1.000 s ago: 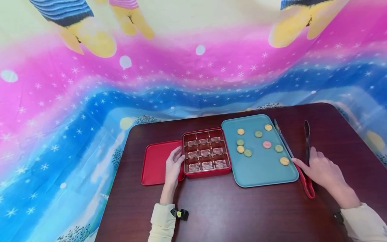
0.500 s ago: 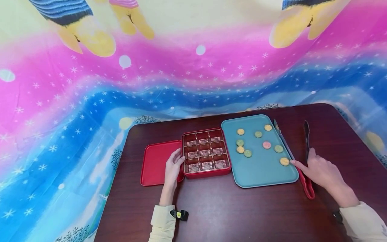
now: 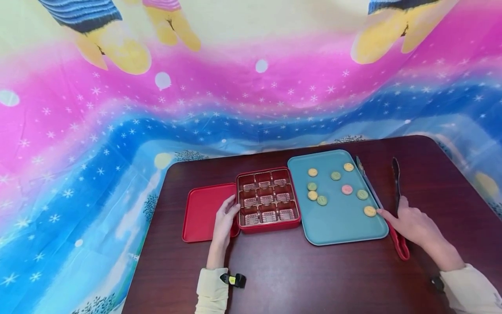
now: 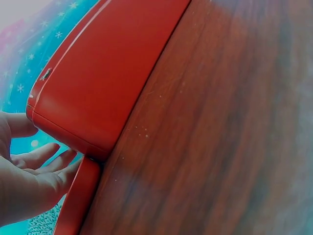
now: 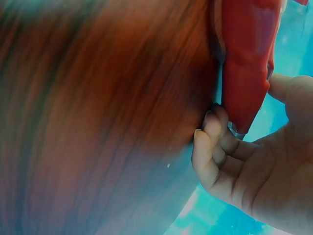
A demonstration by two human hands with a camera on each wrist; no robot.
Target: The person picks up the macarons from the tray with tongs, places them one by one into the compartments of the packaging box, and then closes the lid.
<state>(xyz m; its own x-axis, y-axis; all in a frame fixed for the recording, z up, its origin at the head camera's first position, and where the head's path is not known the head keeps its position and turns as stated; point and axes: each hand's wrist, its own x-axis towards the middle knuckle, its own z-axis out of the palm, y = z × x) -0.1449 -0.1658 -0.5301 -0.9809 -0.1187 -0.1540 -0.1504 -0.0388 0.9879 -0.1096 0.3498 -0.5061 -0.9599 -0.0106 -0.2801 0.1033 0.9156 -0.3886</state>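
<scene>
My left hand (image 3: 223,222) is at the left side of a red square box (image 3: 270,226), thumb at the rim and fingers loosely extended beside it. The box holds a gold-brown divider with several compartments. In the left wrist view the thumb meets the corner of the red box (image 4: 98,73). My right hand (image 3: 417,222) grips red-handled tongs (image 3: 401,246), whose two long arms spread apart and point away from me. In the right wrist view the red handle (image 5: 247,63) lies between thumb and curled fingers. Several round yellow, green and pink cookies (image 3: 347,189) lie on a teal tray (image 3: 337,226).
A red lid (image 3: 200,213) lies flat to the left of the box, partly behind my left hand. The tray stands close between box and tongs on a dark wood table (image 3: 274,266). A patterned cloth (image 3: 243,109) hangs behind the table.
The far tip of the tongs' right arm has moved slightly left, narrowing the spread. My right thumb has shifted a little left. My left hand stays at the box.
</scene>
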